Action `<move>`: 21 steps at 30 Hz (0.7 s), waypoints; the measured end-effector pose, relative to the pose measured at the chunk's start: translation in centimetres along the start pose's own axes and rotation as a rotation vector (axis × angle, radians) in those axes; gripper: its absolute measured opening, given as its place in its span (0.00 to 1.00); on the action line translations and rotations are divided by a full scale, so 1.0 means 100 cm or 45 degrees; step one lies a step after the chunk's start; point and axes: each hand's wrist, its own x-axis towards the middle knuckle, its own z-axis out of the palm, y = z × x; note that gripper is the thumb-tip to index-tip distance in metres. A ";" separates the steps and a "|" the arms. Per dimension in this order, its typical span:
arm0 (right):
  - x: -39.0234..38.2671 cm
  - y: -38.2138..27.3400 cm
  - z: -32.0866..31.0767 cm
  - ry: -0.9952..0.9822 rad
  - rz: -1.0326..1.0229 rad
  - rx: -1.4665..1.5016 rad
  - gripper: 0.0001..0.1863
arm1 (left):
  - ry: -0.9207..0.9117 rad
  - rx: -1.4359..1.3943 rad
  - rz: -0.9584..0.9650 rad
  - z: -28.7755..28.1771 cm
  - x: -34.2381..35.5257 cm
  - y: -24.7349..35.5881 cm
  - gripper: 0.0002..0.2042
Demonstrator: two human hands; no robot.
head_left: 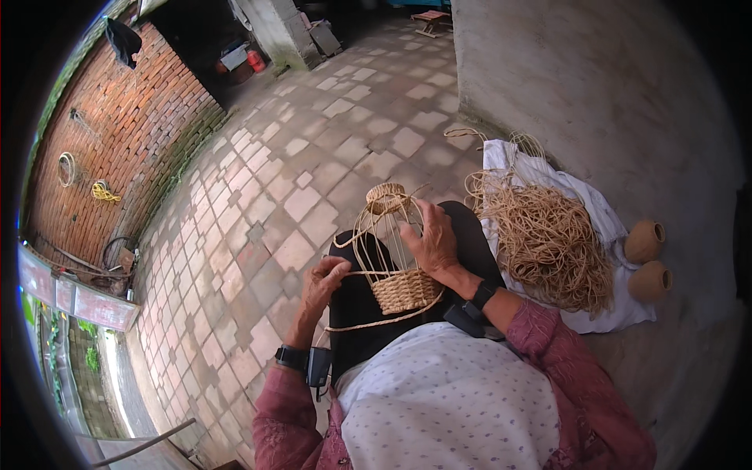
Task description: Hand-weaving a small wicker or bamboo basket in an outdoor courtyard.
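On my lap rests a half-woven basket (407,293), its near end a dense band of braided straw cord and its far end a small woven ring (386,196). Bare thin ribs run between the two. My left hand (324,280), left of the basket, pinches a strand of cord (359,273) that leads to the weave. Around the ribs on the right side curls my right hand (433,241), thumb toward the middle, gripping the frame. A loose cord (384,322) trails below the woven band toward the left.
Right of my knees, a heap of twisted straw cord (552,243) lies on a white sack (583,188). Two round tan pots (650,282) sit beside it. A grey wall (595,86) rises at the right, a brick wall (117,125) at the left. Paving tiles (301,205) cover the floor.
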 end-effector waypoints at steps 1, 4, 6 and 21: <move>0.000 0.001 0.001 -0.004 -0.008 0.002 0.30 | 0.163 -0.175 -0.008 0.002 0.004 0.003 0.15; 0.001 0.003 0.002 -0.011 -0.054 -0.027 0.30 | 0.216 0.245 0.166 0.005 0.017 0.017 0.14; 0.002 0.001 -0.001 -0.074 -0.022 -0.014 0.30 | 0.252 0.629 0.307 0.015 0.022 0.023 0.10; 0.039 -0.038 -0.037 -0.337 0.009 -0.013 0.31 | 0.542 1.383 -0.418 -0.168 -0.134 -0.137 0.14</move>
